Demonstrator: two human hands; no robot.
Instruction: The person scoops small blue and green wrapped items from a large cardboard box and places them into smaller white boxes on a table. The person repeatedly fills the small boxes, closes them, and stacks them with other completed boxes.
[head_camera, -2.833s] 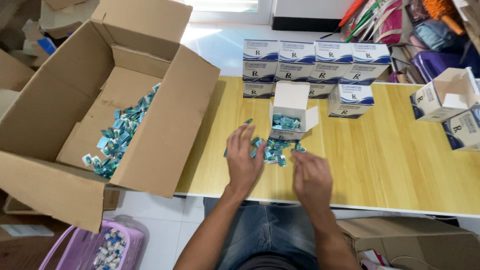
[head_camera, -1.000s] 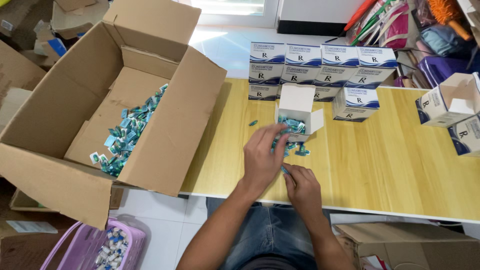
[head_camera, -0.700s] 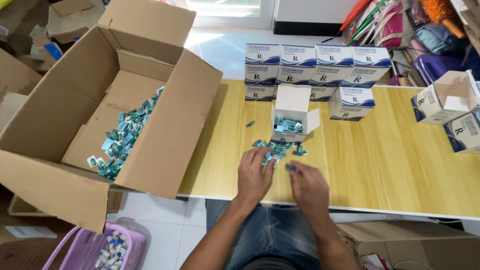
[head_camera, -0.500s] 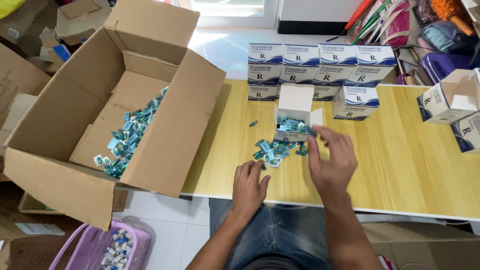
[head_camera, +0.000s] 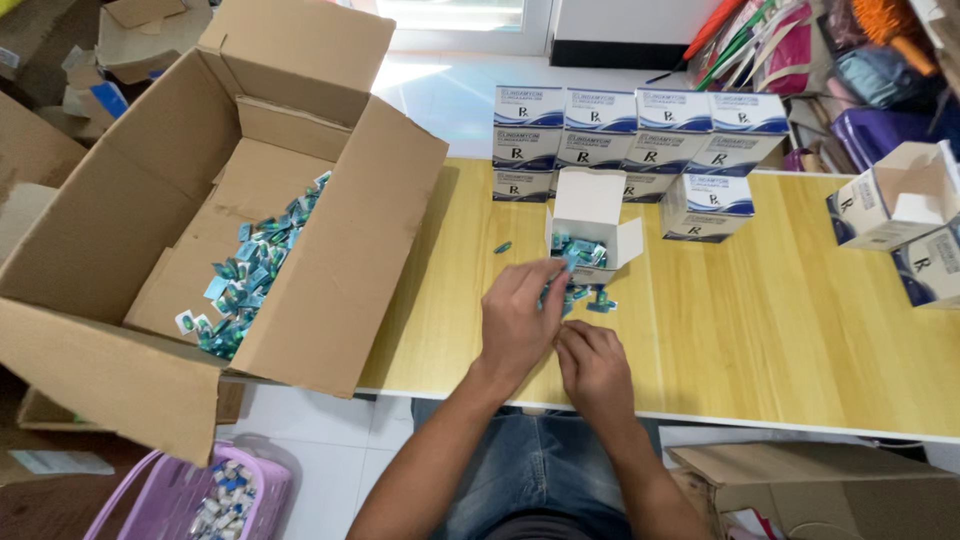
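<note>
The left hand (head_camera: 520, 320) lay over the small heap of blue-and-green blister packets (head_camera: 585, 296) on the yellow wooden table (head_camera: 800, 340), its fingers curled down onto the packets at the near edge of the heap; whether they were closed on any packet cannot be told, since the back of the hand hid the fingertips. The right hand (head_camera: 592, 365) rested just behind and beside it, near the table's front edge, fingers bent loosely inward and touching the left hand's side; no packet was visible in it, and its grip likewise cannot be told. Half a second earlier the arrangement had been reversed: the right hand had been forward at the small open white carton (head_camera: 590, 225) while the left hand lay back near the table edge. Since then the right hand had withdrawn and the left had advanced onto the heap. The carton stood upright directly behind the heap, flaps open, with packets showing inside it. One stray packet (head_camera: 503, 247) lay apart on the table to the left. Behind the carton stood a row of closed white-and-blue cartons (head_camera: 640, 125). To the left, a large open cardboard box (head_camera: 330, 260) held many more loose packets, and a purple basket (head_camera: 190, 495) on the floor held others.
</note>
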